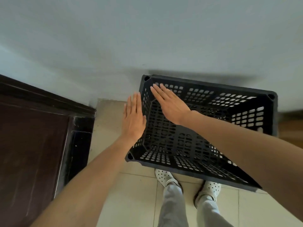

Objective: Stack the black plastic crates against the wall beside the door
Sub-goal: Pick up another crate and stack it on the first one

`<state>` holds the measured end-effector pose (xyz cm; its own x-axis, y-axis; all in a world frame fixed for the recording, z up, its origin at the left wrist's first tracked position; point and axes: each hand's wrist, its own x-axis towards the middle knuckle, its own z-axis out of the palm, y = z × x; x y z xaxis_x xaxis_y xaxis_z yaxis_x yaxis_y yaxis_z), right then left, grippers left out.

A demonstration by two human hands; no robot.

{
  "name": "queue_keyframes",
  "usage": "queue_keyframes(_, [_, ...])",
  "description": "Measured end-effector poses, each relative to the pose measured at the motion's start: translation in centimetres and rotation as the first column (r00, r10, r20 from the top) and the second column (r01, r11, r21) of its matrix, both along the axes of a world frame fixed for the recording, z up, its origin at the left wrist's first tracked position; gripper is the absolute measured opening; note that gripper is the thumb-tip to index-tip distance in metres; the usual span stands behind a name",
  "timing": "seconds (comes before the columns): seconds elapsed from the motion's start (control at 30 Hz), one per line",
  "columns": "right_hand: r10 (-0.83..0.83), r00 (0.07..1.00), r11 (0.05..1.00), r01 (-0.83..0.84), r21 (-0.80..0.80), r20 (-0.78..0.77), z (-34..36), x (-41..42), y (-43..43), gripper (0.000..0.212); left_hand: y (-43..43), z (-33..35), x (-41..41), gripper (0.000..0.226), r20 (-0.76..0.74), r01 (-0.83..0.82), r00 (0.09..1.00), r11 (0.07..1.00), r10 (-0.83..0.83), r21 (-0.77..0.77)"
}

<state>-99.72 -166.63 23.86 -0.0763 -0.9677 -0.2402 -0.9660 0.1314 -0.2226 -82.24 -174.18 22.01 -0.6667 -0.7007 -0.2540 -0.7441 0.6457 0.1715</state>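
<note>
Left hand (133,118) is flat and open, fingers straight and held together, sitting right at the outside of the crate's left wall. The thumb side looks like it's touching the rim, but I can't say for sure it's actually pressing. Right hand (168,104) is also flat with fingers stretched out and slightly fanned, reaching across from the right and hovering over the inside of the crate near its far-left corner. Can't tell if the fingertips touch the mesh or just float above it. Neither hand is gripping anything.

The black plastic crate (205,128) is open side up, slotted walls and a lattice bottom, with its far long edge right up against the pale wall (147,38). Whether it's sitting on another crate or straight on the floor is hidden from this angle.

Off to the left is the dark brown door (31,145) with its dark frame, and a strip of beige tiled floor (105,128) runs between the frame and the crate. Below the crate's near edge you can see grey trouser legs (173,205) and perforated white shoes (164,176) on the tiles.
</note>
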Motion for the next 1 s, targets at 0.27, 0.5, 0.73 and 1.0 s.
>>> queue_keyframes(0.27, [0.166, 0.963, 0.979, -0.134, 0.156, -0.214, -1.9, 5.0, -6.1, 0.093, 1.5, -2.2, 2.0, 0.080, -0.143, -0.210, 0.958, 0.948, 0.249, 0.240])
queue_keyframes(0.5, [0.127, 0.973, 0.979, -0.092, 0.181, -0.194, -2.1, 5.3, -6.0, 0.100, 1.4, -2.3, 2.0, 0.082, -0.194, -0.231, 0.936, 0.929, 0.293, 0.288])
queue_keyframes(0.73, [0.117, 0.977, 0.971, -0.075, 0.225, -0.179, -1.8, 5.4, -6.4, 0.105, 1.1, -1.8, 1.8, 0.091, -0.153, -0.249, 0.937, 0.906, 0.315, 0.342])
queue_keyframes(1.0, [0.156, 0.976, 0.961, -0.115, 0.252, -0.150, -1.4, 5.8, -5.5, 0.110, 2.5, -1.6, 2.8, 0.097, -0.305, -0.211, 0.880, 0.876, 0.363, 0.435])
